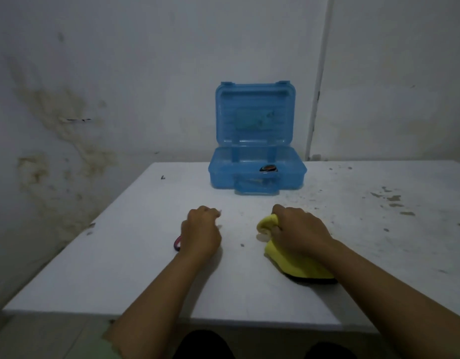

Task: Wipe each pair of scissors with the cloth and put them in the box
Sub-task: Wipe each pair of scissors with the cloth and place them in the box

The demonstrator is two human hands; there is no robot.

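A translucent blue box stands open at the table's far middle, its lid upright. Inside it lies a pair of scissors with a dark and orange handle. My left hand is curled around a pair of scissors; only a pink handle loop shows at its left side. My right hand grips a yellow cloth that lies bunched on the table and trails back under my wrist. The two hands are apart, both in front of the box.
The white table carries crumbs and flaked marks on its right half. A stained wall rises behind and to the left. The table's front edge is near my body.
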